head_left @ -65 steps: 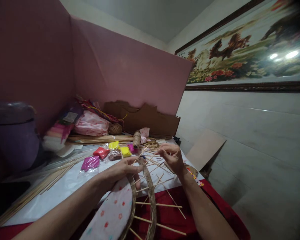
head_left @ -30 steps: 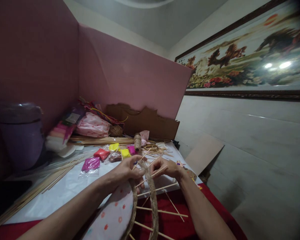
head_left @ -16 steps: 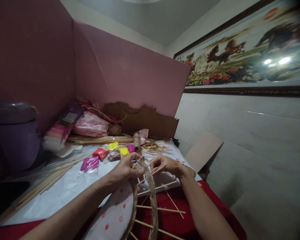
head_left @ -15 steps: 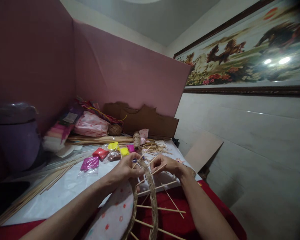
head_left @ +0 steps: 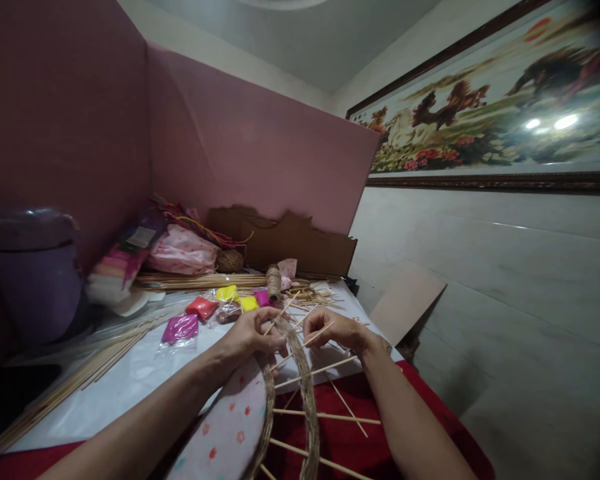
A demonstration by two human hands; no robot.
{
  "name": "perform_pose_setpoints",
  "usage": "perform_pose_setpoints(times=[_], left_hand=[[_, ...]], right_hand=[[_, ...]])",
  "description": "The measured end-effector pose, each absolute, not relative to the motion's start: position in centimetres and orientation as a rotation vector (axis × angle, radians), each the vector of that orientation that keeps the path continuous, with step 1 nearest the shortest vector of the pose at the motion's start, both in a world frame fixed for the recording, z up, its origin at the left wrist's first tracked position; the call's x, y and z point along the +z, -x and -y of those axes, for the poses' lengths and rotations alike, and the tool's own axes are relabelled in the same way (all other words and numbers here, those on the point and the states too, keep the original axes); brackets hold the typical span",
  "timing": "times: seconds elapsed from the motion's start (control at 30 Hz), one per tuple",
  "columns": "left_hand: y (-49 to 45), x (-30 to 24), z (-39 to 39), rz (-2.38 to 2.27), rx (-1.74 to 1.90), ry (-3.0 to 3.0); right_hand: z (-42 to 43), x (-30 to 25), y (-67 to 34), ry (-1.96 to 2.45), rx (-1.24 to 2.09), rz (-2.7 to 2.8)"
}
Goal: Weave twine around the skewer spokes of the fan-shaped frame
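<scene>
A woven piece stands tilted in front of me: a white, flower-printed disc (head_left: 235, 417), thin wooden sticks (head_left: 325, 415) fanning out from its edge, and a brown twine band (head_left: 306, 390) running across them. My left hand (head_left: 257, 333) grips the upper end of the twine band, thumb on the near side and fingers behind. My right hand (head_left: 333, 330) is closed beside the upper sticks, just right of the band. Its fingertips are bent inward, and what they pinch is too small to make out. A loose stick lies crossed below it.
On the white sheet (head_left: 125, 380) lie packets of coloured clay (head_left: 180, 329), a twine spool (head_left: 273, 283) and bundled sticks (head_left: 80, 373). Behind are a twine ball (head_left: 230, 261), patterned cloth (head_left: 184, 249) and torn cardboard (head_left: 285, 237). A purple bin (head_left: 35, 287) stands left. Red cloth (head_left: 425, 413) covers the near edge.
The woven piece's twine band and sticks have shifted slightly to the right. My right hand has moved a little, its fingers still bent by the sticks; my left hand keeps its grip.
</scene>
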State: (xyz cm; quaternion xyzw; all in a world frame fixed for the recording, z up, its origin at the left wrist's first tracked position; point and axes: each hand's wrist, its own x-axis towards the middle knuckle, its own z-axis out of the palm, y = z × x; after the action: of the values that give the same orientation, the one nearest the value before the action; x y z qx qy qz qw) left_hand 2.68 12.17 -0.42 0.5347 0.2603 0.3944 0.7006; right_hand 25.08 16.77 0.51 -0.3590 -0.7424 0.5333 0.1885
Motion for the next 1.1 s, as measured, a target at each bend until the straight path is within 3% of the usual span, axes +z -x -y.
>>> perform_pose_setpoints(times=[1.1], left_hand=[[-1.9, -0.6, -12.7, -0.612, 0.891, -1.143]], right_hand=[[-16.6, 1.2, -25.7, 0.849, 1.433, 1.796]])
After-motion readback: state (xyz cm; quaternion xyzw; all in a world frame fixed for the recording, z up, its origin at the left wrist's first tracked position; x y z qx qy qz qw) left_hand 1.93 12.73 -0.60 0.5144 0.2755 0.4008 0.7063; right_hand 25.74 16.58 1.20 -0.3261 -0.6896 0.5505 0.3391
